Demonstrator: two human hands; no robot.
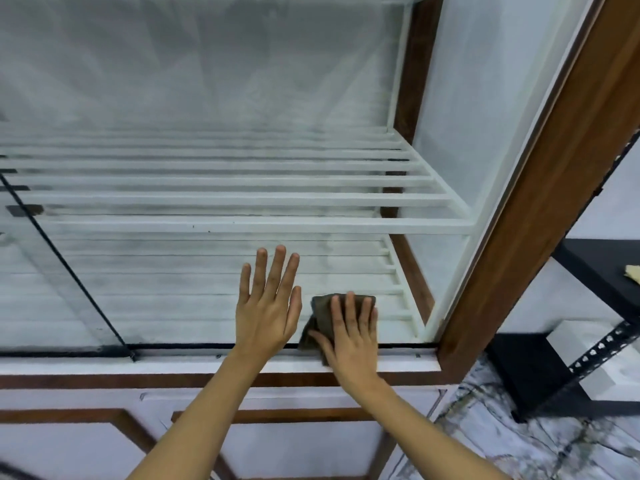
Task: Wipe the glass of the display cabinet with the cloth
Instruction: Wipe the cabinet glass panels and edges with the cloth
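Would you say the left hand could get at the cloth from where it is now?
Probably yes. The left hand lies flat and open on the glass, right beside the dark cloth, with nothing between them; only the right hand, pressing on the cloth, covers part of it.

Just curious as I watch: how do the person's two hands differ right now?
The right hand presses a dark cloth against the glass; the left hand lies bare on it. The left hand sits higher with fingers spread; the right hand's fingers lie closer together. Both are flat, fingers straight.
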